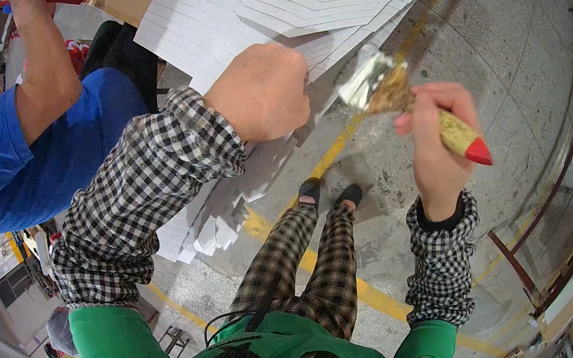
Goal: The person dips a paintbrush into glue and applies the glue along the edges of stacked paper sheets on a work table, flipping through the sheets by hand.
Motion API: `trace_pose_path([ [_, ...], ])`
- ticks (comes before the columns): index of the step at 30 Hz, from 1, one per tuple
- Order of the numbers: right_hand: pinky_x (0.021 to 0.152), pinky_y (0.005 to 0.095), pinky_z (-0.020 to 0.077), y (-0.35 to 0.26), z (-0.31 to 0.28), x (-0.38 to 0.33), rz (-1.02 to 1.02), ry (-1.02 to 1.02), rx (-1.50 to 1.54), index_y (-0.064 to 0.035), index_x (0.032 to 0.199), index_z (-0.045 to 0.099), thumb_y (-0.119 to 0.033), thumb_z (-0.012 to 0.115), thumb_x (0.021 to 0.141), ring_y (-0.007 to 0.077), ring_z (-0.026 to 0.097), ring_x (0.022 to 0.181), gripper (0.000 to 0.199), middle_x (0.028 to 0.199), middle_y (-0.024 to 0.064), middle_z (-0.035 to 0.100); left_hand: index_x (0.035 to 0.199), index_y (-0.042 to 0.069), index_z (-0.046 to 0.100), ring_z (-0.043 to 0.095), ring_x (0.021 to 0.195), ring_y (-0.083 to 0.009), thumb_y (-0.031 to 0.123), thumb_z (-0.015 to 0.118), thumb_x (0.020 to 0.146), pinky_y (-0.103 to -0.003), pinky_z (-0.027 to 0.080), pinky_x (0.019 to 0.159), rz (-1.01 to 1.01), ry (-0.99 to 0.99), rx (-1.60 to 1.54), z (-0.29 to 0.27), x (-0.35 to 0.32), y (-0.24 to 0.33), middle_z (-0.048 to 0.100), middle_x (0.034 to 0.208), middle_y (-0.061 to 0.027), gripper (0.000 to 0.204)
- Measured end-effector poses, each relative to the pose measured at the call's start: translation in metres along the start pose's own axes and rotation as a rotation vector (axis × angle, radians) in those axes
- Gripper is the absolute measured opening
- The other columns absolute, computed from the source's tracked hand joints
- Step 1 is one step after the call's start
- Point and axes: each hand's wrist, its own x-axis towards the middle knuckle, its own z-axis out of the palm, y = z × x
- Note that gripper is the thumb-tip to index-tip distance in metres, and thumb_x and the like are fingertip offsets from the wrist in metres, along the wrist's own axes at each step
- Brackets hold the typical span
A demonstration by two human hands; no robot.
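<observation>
- Right hand (435, 138): its grip is clenched round the yellowish wooden handle with a red pointed end of a broad paste brush (416, 102). The thumb and fingers wrap the handle just behind the metal ferrule, and the red tip sticks out past the hand to the right.
- Brush head: pale, clotted bristles held level in the air, just beside the right edge of the fanned stack of white, die-cut cardboard sheets (251, 18).
- Left hand (264, 90): closed into a loose fist, knuckles up, resting on the sheets. Whether it pinches a sheet cannot be told.
- Working advice, as a judgement: press the left hand down so the fanned edges stay put, and draw the bristles flat along the exposed margins with light, even strokes.
- Stack: stepped rows of sheets, spread so each edge shows; lower sheets hang down toward the concrete floor (483, 53).
- Beside it, at left, another person's blue-sleeved arm (19, 132) is raised.
</observation>
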Motion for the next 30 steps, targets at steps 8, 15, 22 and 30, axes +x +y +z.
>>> trace_pose_path([
  [8, 0.051, 0.0222, 0.0453, -0.007, 0.004, 0.001, 0.013, 0.007, 0.006, 0.0002, 0.083, 0.054, -0.001, 0.053, 0.084, 0.0103, 0.056, 0.059, 0.002, 0.077, 0.0052, 0.056, 0.071, -0.011, 0.056, 0.058, 0.075, -0.0417, 0.012, 0.055, 0.070, -0.044, 0.047, 0.070, -0.025, -0.050, -0.005, -0.001, 0.000, -0.001, 0.057, 0.073, -0.0297, 0.023],
  [15, 0.054, 0.0227, 0.0465, -0.009, 0.006, -0.014, -0.002, 0.016, 0.037, 0.0011, 0.082, 0.054, 0.001, 0.053, 0.082, 0.0114, 0.056, 0.060, 0.001, 0.085, 0.0065, 0.056, 0.069, -0.011, 0.057, 0.057, 0.073, -0.0422, 0.012, 0.055, 0.069, -0.043, 0.048, 0.069, 0.013, -0.057, 0.002, -0.002, 0.001, 0.004, 0.057, 0.072, -0.0292, 0.022],
  [22, 0.057, 0.0220, 0.0435, -0.019, 0.013, -0.014, 0.002, -0.028, -0.135, 0.0009, 0.078, 0.054, 0.000, 0.054, 0.079, 0.0096, 0.054, 0.065, 0.002, 0.084, 0.0072, 0.056, 0.069, -0.011, 0.058, 0.058, 0.071, -0.0413, 0.013, 0.056, 0.069, -0.043, 0.048, 0.068, 0.022, -0.045, 0.014, -0.004, -0.001, 0.005, 0.056, 0.070, -0.0294, 0.023],
  [30, 0.060, 0.0241, 0.0435, -0.016, 0.017, -0.022, 0.001, -0.037, -0.160, 0.0019, 0.074, 0.053, 0.003, 0.055, 0.075, 0.0123, 0.053, 0.067, 0.003, 0.081, 0.0096, 0.057, 0.069, -0.010, 0.059, 0.058, 0.070, -0.0412, 0.013, 0.055, 0.068, -0.043, 0.048, 0.068, 0.032, -0.054, 0.023, -0.001, 0.002, 0.005, 0.056, 0.069, -0.0291, 0.023],
])
